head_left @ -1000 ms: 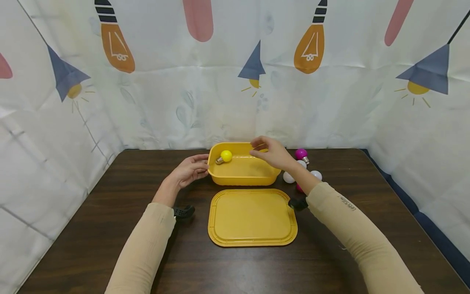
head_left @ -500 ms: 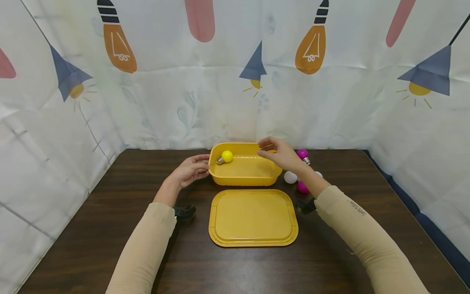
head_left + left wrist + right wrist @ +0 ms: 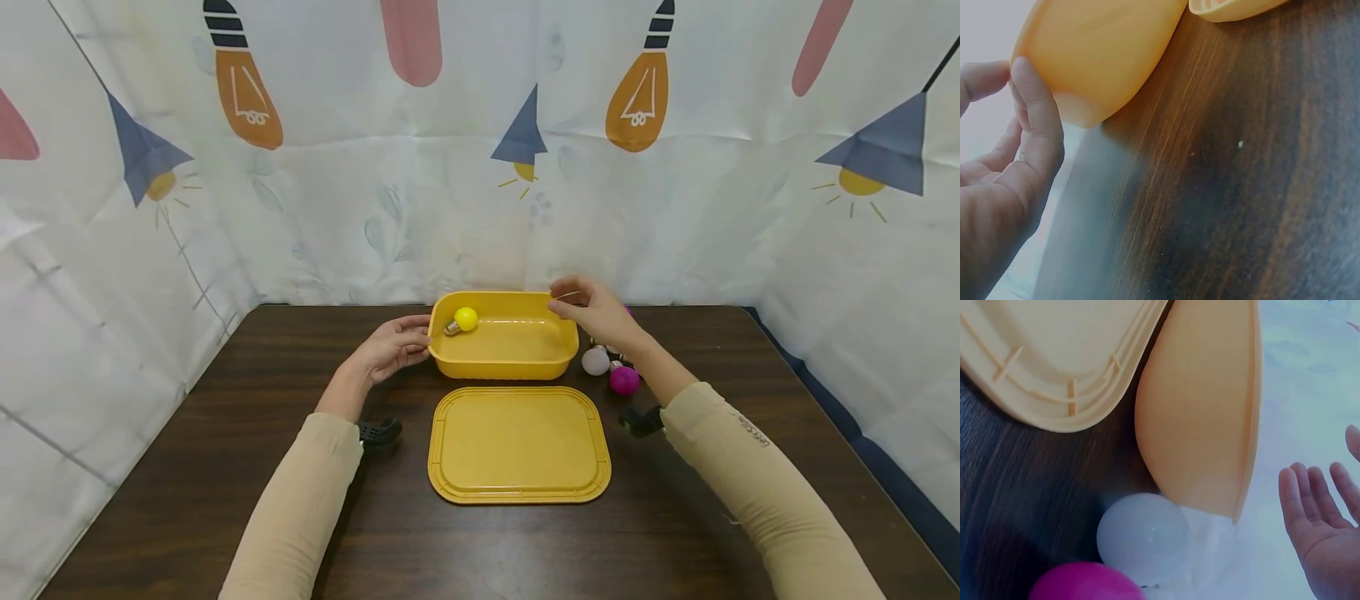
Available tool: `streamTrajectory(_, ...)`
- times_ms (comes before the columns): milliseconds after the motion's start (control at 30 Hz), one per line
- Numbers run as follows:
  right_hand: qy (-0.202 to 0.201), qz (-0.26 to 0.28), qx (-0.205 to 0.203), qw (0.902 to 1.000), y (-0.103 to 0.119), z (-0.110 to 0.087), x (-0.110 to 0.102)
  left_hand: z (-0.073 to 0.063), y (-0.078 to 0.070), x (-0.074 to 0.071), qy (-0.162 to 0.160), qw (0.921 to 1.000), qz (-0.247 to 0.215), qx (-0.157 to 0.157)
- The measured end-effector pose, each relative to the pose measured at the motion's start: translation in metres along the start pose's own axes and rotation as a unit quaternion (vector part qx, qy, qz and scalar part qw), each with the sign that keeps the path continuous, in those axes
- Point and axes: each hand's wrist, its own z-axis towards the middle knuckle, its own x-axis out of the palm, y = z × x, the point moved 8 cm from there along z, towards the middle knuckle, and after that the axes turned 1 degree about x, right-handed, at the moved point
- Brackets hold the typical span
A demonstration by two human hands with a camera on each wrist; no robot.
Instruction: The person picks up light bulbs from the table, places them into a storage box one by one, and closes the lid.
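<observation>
A yellow plastic box (image 3: 495, 368) stands near the table's far edge, with one yellow light bulb (image 3: 466, 318) lying inside toward its left end. My left hand (image 3: 390, 348) pinches the box's left rim between thumb and fingers; the left wrist view shows the thumb (image 3: 1038, 106) against the outer wall. My right hand (image 3: 592, 312) hovers over the box's right end, holding nothing, fingers loosely bent and spread in the right wrist view. Beside that end lie a white bulb (image 3: 596, 361), a magenta bulb (image 3: 625, 381) and others partly hidden by my right forearm.
A flat yellow lid (image 3: 520, 446) lies right in front of the box on the dark wooden table (image 3: 187, 467). Behind the table hangs a white cloth (image 3: 450, 208) printed with lamps and bulbs.
My right hand has moved rightward, from over the middle-right of the box to its right end. More of the near bulbs now show. The left hand stays at the rim.
</observation>
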Motion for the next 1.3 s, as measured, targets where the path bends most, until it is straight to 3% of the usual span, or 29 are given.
streamTrajectory(1300, -0.037, 0.036, 0.017, 0.9985, -0.024, -0.019, -0.032, 0.000, 0.000, -0.001, -0.005, 1.0000, 0.001, 0.003)
